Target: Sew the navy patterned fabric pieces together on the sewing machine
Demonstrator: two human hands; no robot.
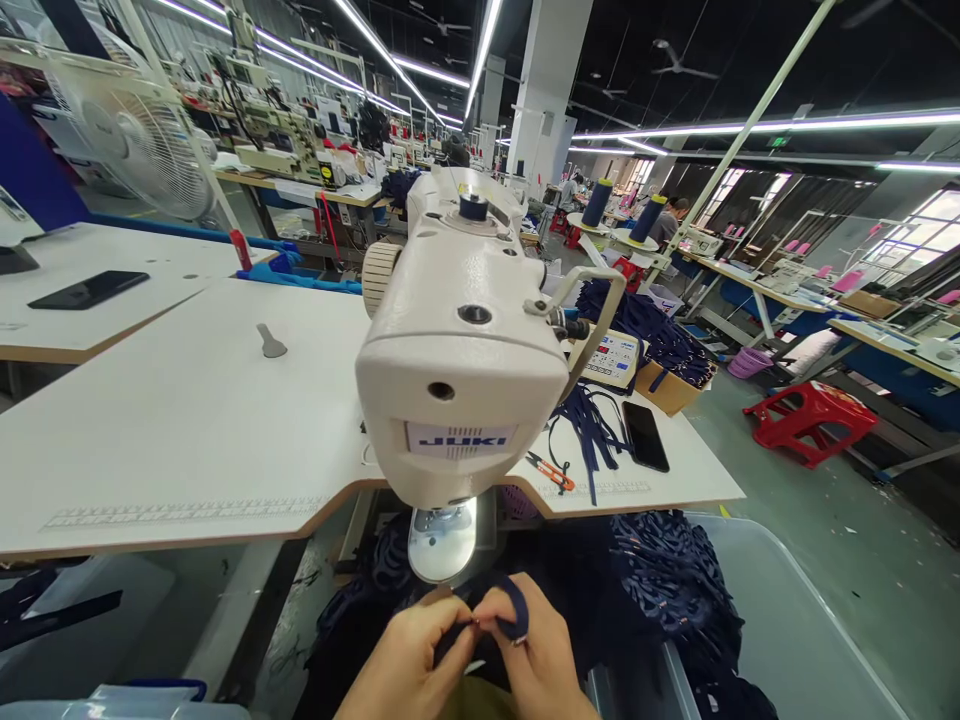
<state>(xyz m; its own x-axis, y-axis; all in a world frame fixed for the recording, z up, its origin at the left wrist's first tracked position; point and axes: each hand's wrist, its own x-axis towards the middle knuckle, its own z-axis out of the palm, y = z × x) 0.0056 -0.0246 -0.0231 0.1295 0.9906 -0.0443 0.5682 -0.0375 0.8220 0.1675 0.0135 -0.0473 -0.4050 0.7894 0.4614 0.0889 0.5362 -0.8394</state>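
My left hand [420, 652] and my right hand [536, 645] are close together at the bottom middle, thumbs and fingertips pinched on a narrow navy fabric strap [517, 610]. A loop of the strap curls up over the fingers of my right hand. Fingers hide the part between the two pinches. Just beyond my hands is the shiny metal bed [444, 545] of a white sewing machine [461, 370]. Below and around it hangs a mass of dark navy straps [667, 570].
On the white table [187, 420] lies a flat metal piece [271, 342]. Orange thread snips [551, 472], loose navy strips [592, 425] and a phone [645, 436] lie right of the machine. A clear plastic bin [795, 610] stands at the lower right, a red stool [810, 420] beyond it.
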